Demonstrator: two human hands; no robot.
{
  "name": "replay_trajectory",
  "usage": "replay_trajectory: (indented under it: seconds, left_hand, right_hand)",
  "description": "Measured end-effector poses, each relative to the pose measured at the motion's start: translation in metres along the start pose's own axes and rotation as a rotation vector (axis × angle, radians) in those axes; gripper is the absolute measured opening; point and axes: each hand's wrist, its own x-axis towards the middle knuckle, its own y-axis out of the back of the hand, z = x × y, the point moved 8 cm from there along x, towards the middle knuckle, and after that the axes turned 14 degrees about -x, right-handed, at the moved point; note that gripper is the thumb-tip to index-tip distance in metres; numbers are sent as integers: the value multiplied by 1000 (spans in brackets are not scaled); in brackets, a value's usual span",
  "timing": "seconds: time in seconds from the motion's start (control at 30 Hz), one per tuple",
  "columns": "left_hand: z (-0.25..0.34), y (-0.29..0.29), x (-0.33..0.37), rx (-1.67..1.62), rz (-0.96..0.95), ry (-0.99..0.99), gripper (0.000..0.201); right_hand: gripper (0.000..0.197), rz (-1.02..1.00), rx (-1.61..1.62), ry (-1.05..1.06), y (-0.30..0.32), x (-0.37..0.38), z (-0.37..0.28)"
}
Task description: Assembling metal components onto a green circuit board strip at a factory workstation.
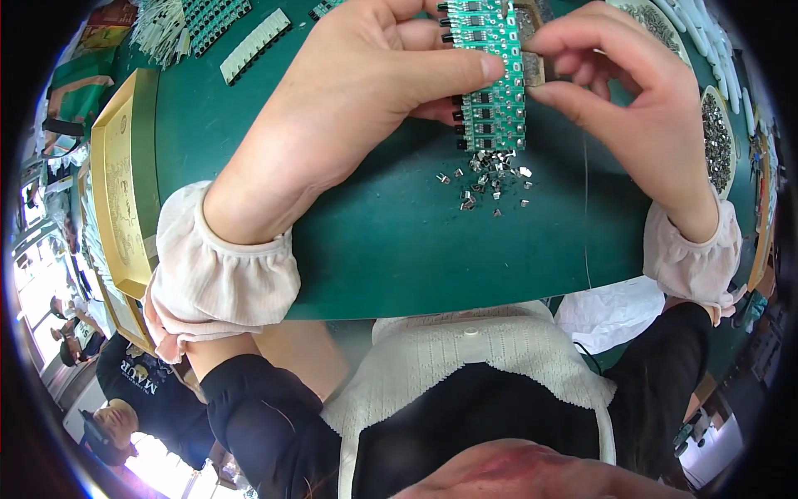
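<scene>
My left hand (349,100) is closed round a green circuit board panel (492,112), with its thumb lying across the front. The panel stands tilted over the green table, with rows of small black chips and black parts along its left edge. At the panel's right edge is my right hand (640,104), thumb and forefinger bent toward each other and the other fingers curled. A small brownish, metal-rimmed piece (532,71) shows between those fingertips, partly hidden behind the panel. Several tiny shiny metal clips (496,176) lie scattered on the table just below the panel.
A gold box tray (125,187) stands at the left. Farther back lie a pale strip of boards (255,47), another green panel (214,21) and white wires (164,32). On the right are a dish of metal parts (716,145) and white tubes (706,41). A person (145,391) is at lower left.
</scene>
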Motion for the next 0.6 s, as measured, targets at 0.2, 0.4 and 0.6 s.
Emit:
replay_trajectory:
  seconds: [0.2,0.4,0.6]
  left_hand:
    - [9,1,3,7,35,-103,33]
    - [9,-3,5,23,66,-142,33]
    - [15,-9,6,38,53,-184,33]
  right_hand:
    - [20,-303,420,-454,-8,-5,42]
    - [9,-24,392,16,-5,-2,29]
    - [10,51,399,35,1,-7,7]
